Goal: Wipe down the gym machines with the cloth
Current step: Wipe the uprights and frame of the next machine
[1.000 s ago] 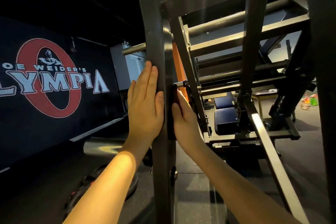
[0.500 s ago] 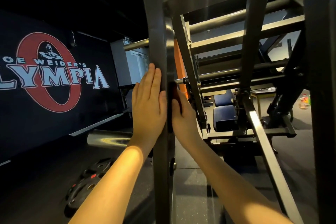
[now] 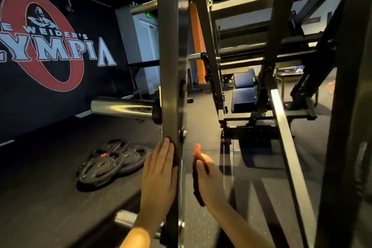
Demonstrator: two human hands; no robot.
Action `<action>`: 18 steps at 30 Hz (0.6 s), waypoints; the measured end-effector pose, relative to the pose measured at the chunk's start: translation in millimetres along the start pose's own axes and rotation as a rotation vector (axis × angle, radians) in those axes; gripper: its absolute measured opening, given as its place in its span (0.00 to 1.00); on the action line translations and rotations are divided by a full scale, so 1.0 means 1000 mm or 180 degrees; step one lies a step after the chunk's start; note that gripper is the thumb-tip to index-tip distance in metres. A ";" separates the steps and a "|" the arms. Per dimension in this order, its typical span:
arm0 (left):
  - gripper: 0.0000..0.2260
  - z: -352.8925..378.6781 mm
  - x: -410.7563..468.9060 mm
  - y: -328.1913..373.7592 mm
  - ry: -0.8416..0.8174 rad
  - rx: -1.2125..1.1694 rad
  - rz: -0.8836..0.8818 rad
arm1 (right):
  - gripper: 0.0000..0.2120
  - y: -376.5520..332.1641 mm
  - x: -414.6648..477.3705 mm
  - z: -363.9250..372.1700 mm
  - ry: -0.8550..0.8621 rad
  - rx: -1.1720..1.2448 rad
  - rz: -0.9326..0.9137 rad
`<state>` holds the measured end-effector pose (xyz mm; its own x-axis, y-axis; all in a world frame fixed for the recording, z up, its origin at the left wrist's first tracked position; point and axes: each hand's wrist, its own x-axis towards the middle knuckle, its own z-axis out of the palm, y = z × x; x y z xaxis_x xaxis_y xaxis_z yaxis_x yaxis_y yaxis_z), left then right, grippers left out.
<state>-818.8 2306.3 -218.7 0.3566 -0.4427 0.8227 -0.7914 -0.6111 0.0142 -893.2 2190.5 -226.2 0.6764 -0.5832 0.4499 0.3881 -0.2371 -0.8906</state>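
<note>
- Left hand (image 3: 159,173) lies flat on the left face of the upright post (image 3: 170,66), low down, fingers straight and together, curled round nothing; it presses, it does not grasp.
- Right hand (image 3: 207,179) is just right of the post and apart from it, thumb up; the cloth (image 3: 198,189) runs dark along its palm edge, held by thumb and curled fingers.
- A dark patch (image 3: 174,155) shows between my left fingers and the metal; the light is poor, so it may be a fold of the same cloth or only shadow.
- Step in hand, as I judge it: wiping the lower run of this post; the right face needs the cloth laid back against it.
- To do it well: spread the cloth flat under the palm, not bunched; press evenly and draw in one long stroke along the post; use the left hand as a brace.
- Mind the bolt (image 3: 182,133) on the near edge just above my hands; work around its head so the cloth does not snag.
- Weight plates (image 3: 108,163) lie on the floor to the left, the chrome sleeve (image 3: 120,106) juts out left above them; neither blocks the stroke.
</note>
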 end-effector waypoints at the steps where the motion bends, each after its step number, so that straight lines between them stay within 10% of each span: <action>1: 0.28 0.005 -0.003 -0.001 -0.0009 0.0046 0.0000 | 0.17 0.012 -0.003 0.002 -0.0053 -0.0068 0.0216; 10: 0.22 0.019 -0.004 -0.027 0.0013 -0.0129 0.0356 | 0.13 0.021 0.016 0.048 -0.0430 0.1017 0.0219; 14: 0.22 0.023 -0.004 -0.024 0.0055 -0.0134 0.0260 | 0.19 0.062 -0.004 0.055 -0.0200 0.1309 0.1669; 18: 0.23 0.023 -0.005 -0.027 0.0058 -0.0097 0.0358 | 0.12 0.048 0.003 0.052 -0.0350 0.1475 0.1400</action>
<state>-788.0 2309.5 -236.5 0.2559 -0.4950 0.8304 -0.8407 -0.5380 -0.0617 -839.5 2218.0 -264.2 0.8844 -0.4605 0.0755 0.2734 0.3803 -0.8835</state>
